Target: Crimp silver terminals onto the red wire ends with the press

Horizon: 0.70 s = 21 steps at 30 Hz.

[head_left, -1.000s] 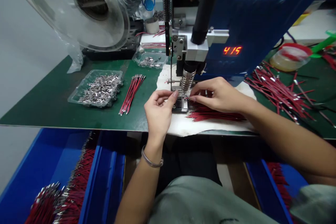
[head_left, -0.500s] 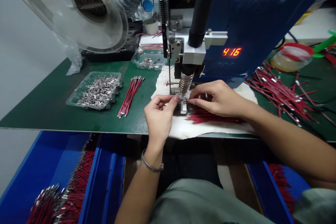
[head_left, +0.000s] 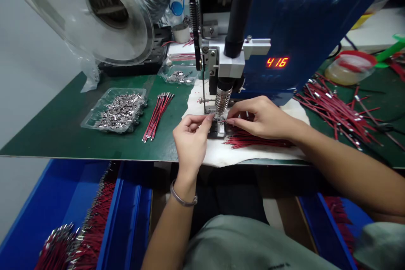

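My left hand is at the left side of a small metal fixture, thumb and forefinger pinched together. What it holds there is too small to make out. From the right, my right hand pinches a thin red wire at the fixture, its other fingers curled. Directly above is the soldering machine's vertical head, with a coiled spring around its tip. Beneath my right hand lies a bundle of red wires on a white cloth.
Left of the cloth are a bundle of red wires with metal ends and a clear tray of metal terminals. A smaller tray stands behind. Loose red wires lie right. Blue bins sit below the green table's edge.
Both hands stay pinched at the fixture, with hardly any movement. The whole view has shifted very slightly, and the display still reads 416.
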Available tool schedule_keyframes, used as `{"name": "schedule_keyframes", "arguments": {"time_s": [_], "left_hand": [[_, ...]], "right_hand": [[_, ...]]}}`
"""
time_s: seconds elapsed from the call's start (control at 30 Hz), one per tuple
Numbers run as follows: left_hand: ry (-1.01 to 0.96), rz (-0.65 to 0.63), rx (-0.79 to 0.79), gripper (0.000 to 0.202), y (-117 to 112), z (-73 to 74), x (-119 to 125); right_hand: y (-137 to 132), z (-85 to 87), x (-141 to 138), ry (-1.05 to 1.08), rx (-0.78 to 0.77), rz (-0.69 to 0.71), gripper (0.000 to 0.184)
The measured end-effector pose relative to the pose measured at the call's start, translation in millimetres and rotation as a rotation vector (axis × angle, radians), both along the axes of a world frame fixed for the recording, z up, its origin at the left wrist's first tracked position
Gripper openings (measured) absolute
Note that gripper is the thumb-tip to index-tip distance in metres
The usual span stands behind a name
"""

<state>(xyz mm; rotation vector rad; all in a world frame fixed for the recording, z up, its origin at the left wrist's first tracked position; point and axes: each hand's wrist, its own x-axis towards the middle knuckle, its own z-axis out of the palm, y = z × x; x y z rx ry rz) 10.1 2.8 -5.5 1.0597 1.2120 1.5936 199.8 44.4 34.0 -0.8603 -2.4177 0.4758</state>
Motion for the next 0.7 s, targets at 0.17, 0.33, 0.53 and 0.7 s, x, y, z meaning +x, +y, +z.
{"name": "schedule_keyframes", "arguments": {"time_s": [0.17, 0.33, 0.53, 0.7], "left_hand": [[0.058, 0.035, -0.01, 0.021, -4, 1.1, -3], [0.274, 0.109, 0.015, 0.02, -10, -1.9, -9], [0.354, 0.112, 0.005, 0.02, -9, -6.4, -11], [0.412, 0.132, 0.008, 0.02, -11, -5.5, -11]], "right_hand": [[0, 0.9, -1, 0.005, 0.008, 0.004, 0.014], [0, 1.8, -1, -0.004, 0.006, -0.009, 0.014], [1, 1.5, -2, -0.003, -0.001, -0.002, 0.013], [0, 1.8, -2, -0.008, 0.01, -0.001, 0.013]]}}
